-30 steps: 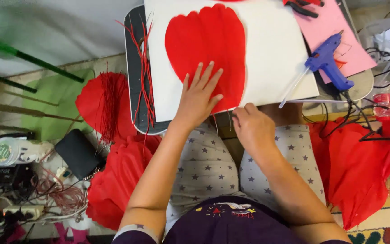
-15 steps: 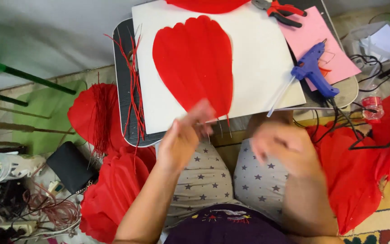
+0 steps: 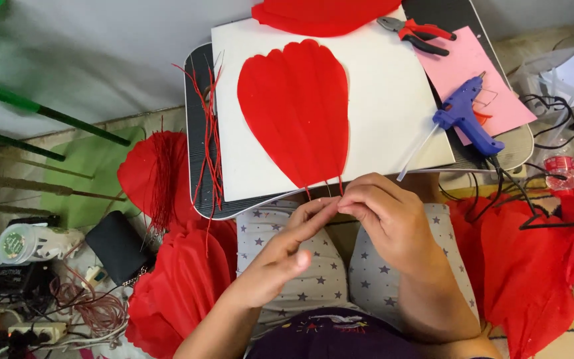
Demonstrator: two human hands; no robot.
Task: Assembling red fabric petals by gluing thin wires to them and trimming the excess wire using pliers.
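Two bare hands meet at the near edge of a dark lap tray [image 3: 197,139], right at the pointed base of a large red petal [image 3: 295,110]. That petal lies flat on a white board [image 3: 393,100] resting on the tray, rounded end toward 12 o'clock, tip toward 6 o'clock, with thin red wire stems trailing off the board's edge. The right hand [image 3: 393,223] is curled with its fingertips pinched together at those stems; whether a wire actually sits inside the pinch is too fine to tell. The left hand [image 3: 280,256] reaches up from 7 o'clock, fingers extended and touching the right hand's fingertips, loosely open and not visibly gripping anything. At 9 o'clock from the petal a bundle of red wires [image 3: 208,133] lies along the tray's left side. At 3 o'clock a blue glue gun [image 3: 466,119] rests partly on a pink sheet [image 3: 470,73], and at about 1 o'clock red-handled pliers [image 3: 416,33] lie near the board's far corner. Another red petal piece [image 3: 320,13] sits at 12 o'clock. More red petals [image 3: 174,292] are heaped on the floor at 7 o'clock, and red fabric-like pieces [image 3: 533,266] at 4 o'clock.
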